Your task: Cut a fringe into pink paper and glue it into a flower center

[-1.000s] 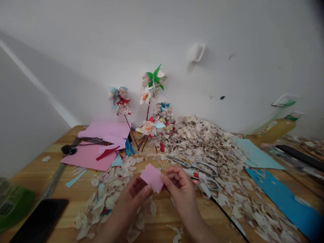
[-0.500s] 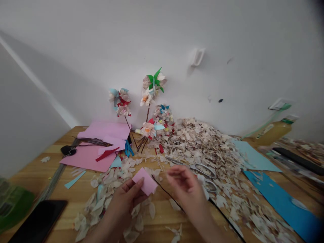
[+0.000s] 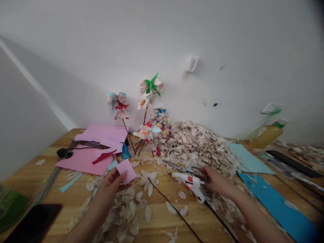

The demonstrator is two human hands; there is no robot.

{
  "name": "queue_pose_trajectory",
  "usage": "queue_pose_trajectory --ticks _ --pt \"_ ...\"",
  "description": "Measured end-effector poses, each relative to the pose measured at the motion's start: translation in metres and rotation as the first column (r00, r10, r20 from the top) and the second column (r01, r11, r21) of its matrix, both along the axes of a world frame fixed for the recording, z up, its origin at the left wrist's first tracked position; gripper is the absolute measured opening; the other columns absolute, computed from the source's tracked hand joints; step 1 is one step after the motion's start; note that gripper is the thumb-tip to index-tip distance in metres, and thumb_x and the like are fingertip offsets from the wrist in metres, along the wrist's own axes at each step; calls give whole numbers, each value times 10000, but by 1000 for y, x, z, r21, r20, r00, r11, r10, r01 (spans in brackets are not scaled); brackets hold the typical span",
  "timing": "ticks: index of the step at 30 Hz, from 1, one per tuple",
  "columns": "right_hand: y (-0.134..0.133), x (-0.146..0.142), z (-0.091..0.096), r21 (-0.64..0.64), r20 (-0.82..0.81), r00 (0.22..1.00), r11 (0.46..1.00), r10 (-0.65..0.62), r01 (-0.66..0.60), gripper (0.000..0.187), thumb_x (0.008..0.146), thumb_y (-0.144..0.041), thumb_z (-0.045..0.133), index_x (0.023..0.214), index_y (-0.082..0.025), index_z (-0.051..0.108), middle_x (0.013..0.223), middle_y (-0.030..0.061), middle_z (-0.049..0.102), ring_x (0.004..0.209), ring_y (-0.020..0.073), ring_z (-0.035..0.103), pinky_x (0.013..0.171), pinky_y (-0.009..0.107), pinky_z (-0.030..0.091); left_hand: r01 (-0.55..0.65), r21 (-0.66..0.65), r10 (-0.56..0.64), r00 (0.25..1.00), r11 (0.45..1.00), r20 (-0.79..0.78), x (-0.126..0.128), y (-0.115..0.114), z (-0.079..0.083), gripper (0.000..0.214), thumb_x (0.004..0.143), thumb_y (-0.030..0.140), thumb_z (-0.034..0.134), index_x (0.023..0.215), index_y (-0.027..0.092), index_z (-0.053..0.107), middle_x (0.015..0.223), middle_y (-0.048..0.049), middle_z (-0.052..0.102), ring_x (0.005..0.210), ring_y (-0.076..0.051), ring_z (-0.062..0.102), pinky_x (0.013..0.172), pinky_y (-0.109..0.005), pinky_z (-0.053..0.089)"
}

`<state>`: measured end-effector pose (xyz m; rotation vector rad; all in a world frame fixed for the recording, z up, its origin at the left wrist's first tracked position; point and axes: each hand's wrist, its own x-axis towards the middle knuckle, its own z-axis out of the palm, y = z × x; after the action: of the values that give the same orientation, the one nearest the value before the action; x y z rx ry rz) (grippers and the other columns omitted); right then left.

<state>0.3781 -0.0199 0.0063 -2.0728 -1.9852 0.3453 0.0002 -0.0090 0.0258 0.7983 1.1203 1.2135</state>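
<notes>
My left hand (image 3: 111, 182) pinches a small folded piece of pink paper (image 3: 126, 171) between thumb and fingers. On the right, my right hand (image 3: 215, 180) has its fingers at the handles of the metal scissors (image 3: 181, 166), whose blades point left. Just in front of the scissors lies a white hot glue gun (image 3: 193, 185), a small red light showing on it. Between my hands a pale petal flower (image 3: 148, 181) rests on the table with a dark thin stem (image 3: 172, 205) running toward me.
Loose petals (image 3: 129, 206) lie in front, and a large petal heap (image 3: 199, 145) stands against the wall. Finished flowers (image 3: 145, 131) lean at the back. Pink sheets (image 3: 88, 160), a phone (image 3: 37, 221), blue paper (image 3: 275, 206) and a yellow bottle (image 3: 268, 135) surround the area.
My right hand has moved right, from beside the stem to the scissors. My left hand has drawn left and up with the pink paper. The flower and glue gun are now uncovered.
</notes>
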Motion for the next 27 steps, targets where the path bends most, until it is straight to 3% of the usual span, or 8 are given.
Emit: queue_pose_trajectory --ticks 5,9,13,17,22,25,27 --pt "4 -10 -7 -57 109 989 994 99 -93 301 536 -104 558 828 -177 562 853 65 608 786 213 560 680 262 407 -1 20 2 999 1000 -42 -2 2 2 448 556 339 765 940 161 618 893 -58 692 740 -214 653 553 -270 542" --pt "7 -16 -9 -76 188 976 992 111 -98 271 572 -148 593 843 -148 586 861 108 620 812 246 563 699 289 402 -7 27 8 999 1000 -46 -2 2 0 461 535 364 768 918 171 599 896 -55 693 760 -220 654 555 -263 531" --pt "10 -18 -7 -54 236 966 994 103 -92 285 606 -160 596 890 -149 617 895 113 623 850 252 569 729 294 395 -9 43 10 999 999 -31 -1 0 0 449 550 357 760 920 176 582 896 -48 695 748 -206 653 578 -265 531" --pt "12 -10 4 39 250 968 999 4 -14 243 652 -208 577 887 -185 635 950 113 609 921 280 558 750 322 391 14 46 -13 1000 999 -10 -2 -2 3 442 568 337 761 932 166 579 897 -55 696 771 -217 654 582 -267 532" --pt "11 15 20 164 113 973 969 -203 183 234 645 -233 573 872 -192 612 913 117 635 919 324 568 730 360 399 41 59 -42 999 997 25 -1 -2 7 464 549 321 777 935 173 564 863 -49 703 757 -224 662 593 -277 533" --pt "9 24 24 217 -75 946 921 -315 324 203 688 -306 546 860 -203 576 770 96 633 795 311 587 658 370 410 61 72 -65 997 996 47 -1 -2 8 502 521 284 796 945 188 545 831 -35 704 750 -228 664 567 -264 523" --pt "8 22 26 239 -233 917 895 -324 377 205 720 -397 519 801 -211 549 638 61 580 672 286 575 589 366 412 70 90 -75 996 993 50 -2 -3 8 498 521 270 799 941 191 543 824 -34 702 728 -223 662 537 -248 507"
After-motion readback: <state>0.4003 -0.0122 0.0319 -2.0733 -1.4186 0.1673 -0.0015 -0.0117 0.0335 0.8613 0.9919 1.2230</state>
